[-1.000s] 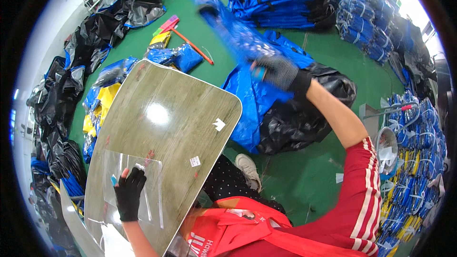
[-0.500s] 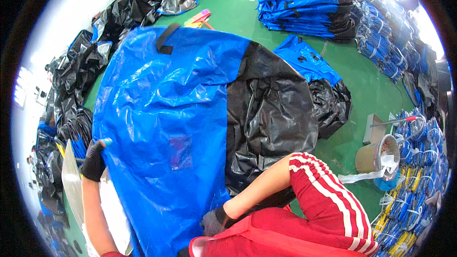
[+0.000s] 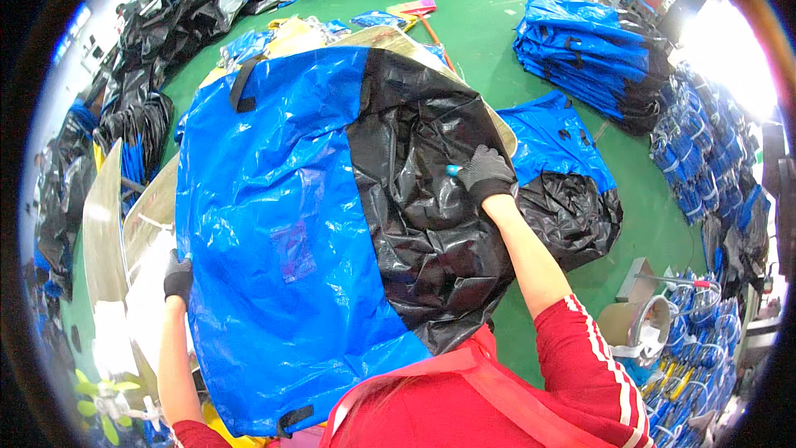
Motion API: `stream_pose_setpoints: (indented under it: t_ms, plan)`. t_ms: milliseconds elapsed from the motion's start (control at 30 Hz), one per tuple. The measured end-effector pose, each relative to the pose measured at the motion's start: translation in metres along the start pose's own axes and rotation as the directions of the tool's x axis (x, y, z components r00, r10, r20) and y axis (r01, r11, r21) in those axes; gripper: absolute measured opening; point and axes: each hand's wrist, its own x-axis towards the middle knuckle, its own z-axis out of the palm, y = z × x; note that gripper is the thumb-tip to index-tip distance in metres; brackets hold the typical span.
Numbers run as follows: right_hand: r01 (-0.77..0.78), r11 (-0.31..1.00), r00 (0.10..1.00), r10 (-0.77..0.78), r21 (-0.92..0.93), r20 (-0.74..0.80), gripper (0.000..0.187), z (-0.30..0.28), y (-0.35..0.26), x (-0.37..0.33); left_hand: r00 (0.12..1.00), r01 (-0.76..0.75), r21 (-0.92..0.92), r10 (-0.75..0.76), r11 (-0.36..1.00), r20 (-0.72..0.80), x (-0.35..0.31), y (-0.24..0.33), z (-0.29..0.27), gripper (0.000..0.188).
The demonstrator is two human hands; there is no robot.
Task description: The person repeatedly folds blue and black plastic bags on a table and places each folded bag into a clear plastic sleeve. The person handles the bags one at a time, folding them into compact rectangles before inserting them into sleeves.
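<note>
A large blue and black tarpaulin bag [image 3: 265, 182] is spread before me, its blue part to the left and its black part to the right. Short black straps sit at its far and near ends. A clear patch shows on the blue side. My left hand [image 3: 177, 276], in a dark glove, is closed on the bag's left edge. On the black part, close to the right edge, my right hand [image 3: 487, 174] lies with fingers and thumb apart. A bluish tip shows on its thumb.
A curved pale board [image 3: 398, 43] shows beyond the bag. To the right are another blue and black bag [image 3: 564, 145], a stack of folded bags [image 3: 580, 50], a bucket [image 3: 634, 319] and tied blue bundles [image 3: 705, 145]. Black and silver sheeting [image 3: 174, 29] lines the far left.
My right hand has moved from the bag's near edge up and right onto the black part. The bag has shifted, showing its near strap and the board beyond it. The view has turned.
</note>
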Motion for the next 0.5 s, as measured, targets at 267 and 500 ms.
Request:
stream_pose_setpoints:
  t_ms: [267,500]
  plan:
    - [-0.192,0.964,0.883,0.089,-0.182,-0.461,0.099,0.004,0.036,-0.006,0.709,-0.521,0.401,0.643,0.754,-0.289,-0.065,0.147,0.019,0.057]
    - [0.276,0.935,0.961,-0.272,0.223,-0.048,0.055,-0.015,-0.01,0.021,0.367,-0.93,0.006,0.93,0.367,0.029,-0.064,0.335,0.14,0.06]
